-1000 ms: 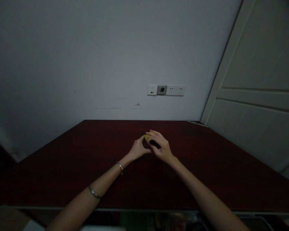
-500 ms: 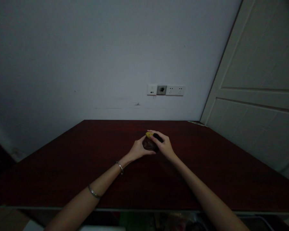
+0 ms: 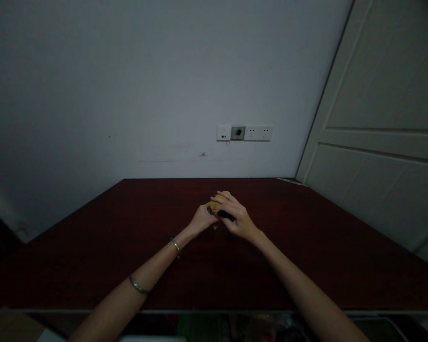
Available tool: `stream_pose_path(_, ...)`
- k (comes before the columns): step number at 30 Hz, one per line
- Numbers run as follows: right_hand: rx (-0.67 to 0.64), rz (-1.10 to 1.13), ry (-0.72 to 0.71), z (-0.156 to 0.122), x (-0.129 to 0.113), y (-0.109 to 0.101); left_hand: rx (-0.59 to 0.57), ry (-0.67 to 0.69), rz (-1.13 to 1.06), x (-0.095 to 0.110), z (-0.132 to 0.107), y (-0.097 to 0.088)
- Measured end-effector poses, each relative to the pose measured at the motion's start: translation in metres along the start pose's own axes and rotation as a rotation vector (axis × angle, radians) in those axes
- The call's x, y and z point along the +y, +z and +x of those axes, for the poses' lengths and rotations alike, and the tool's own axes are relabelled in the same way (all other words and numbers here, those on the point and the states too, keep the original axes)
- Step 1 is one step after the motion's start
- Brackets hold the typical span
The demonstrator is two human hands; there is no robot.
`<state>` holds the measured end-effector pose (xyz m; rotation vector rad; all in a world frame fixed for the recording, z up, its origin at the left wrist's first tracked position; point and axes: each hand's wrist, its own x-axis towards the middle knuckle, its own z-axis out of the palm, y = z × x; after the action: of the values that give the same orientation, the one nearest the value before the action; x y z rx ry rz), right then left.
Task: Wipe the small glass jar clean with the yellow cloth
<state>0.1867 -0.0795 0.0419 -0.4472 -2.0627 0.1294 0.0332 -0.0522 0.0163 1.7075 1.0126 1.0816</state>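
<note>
My left hand (image 3: 201, 219) is closed round a dark brown, rounded, glossy object (image 3: 209, 208), most of which is hidden by my hands. Against that object, my right hand (image 3: 239, 219) grips a small yellow-and-black item (image 3: 217, 204). Its yellow part shows beneath my right fingertips, and its black part lies by the thumb. Both hands meet just above the middle of the dark red tabletop (image 3: 157, 209). What kind of things these are is too small and dim to tell.
A pale wall (image 3: 164, 85) rises behind the table and carries a row of sockets (image 3: 258, 133). To the right stands a light panelled door (image 3: 381, 109). Below the table's front edge, a green thing (image 3: 201, 327) and other dim items show.
My right hand has turned and shifted slightly left over the brown object, so its fingers now lie across the yellow part. Less of the brown object shows. My left hand stays nearly in place.
</note>
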Motion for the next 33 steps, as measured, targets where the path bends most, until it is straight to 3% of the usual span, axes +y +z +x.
stream_pose_path(4, 0.220, 0.146, 0.215, 0.003, 0.007, 0.000, -0.013, -0.017, -0.094, 0.008, -0.004, 0.001)
stream_pose_path(7, 0.307, 0.198, 0.303, 0.002, 0.010, 0.000, -0.038, -0.044, -0.111, 0.012, -0.006, 0.003)
stream_pose_path(16, 0.038, -0.002, -0.022, -0.003, -0.003, 0.002, -0.036, -0.020, -0.069, 0.005, -0.001, -0.003)
stream_pose_path(19, 0.130, 0.057, 0.047, -0.001, -0.004, 0.003, -0.037, -0.008, -0.099, 0.008, -0.002, -0.002)
stream_pose_path(24, 0.354, 0.313, 0.339, 0.003, 0.003, 0.001, -0.048, -0.003, -0.131, 0.015, -0.007, 0.000)
stream_pose_path(27, 0.413, 0.387, 0.439, 0.004, 0.006, 0.002, -0.072, 0.000, -0.153, 0.017, -0.008, -0.001)
stream_pose_path(30, 0.414, 0.348, 0.418, 0.003, 0.004, 0.003, -0.068, 0.015, -0.166, 0.015, -0.007, -0.002)
stream_pose_path(33, 0.359, 0.257, 0.301, 0.001, -0.002, 0.003, -0.045, 0.020, -0.193, 0.011, -0.005, -0.001)
